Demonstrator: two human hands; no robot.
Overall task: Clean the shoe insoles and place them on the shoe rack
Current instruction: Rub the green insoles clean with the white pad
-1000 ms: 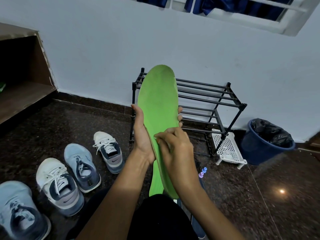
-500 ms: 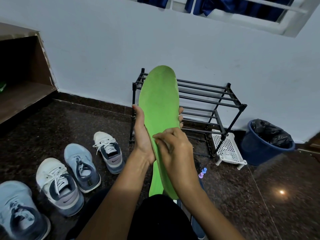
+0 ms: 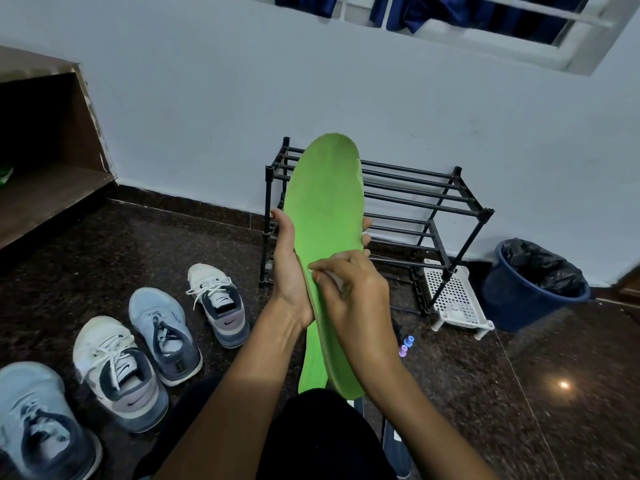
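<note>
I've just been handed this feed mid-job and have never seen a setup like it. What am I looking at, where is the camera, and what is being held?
There is no machine here. A person works with two bare hands, and the single camera sits on their head, looking forward and down.

The left hand grips a green insole round its middle and holds it up, wider end uppermost. The right hand has its fingers curled against the insole's face and pinches a small pale thing, too blurred to name.

On the dark floor, four sneakers lie at the left. Behind the insole, a black shoe rack stands against the wall. A white basket and a blue bin are to its right.
</note>
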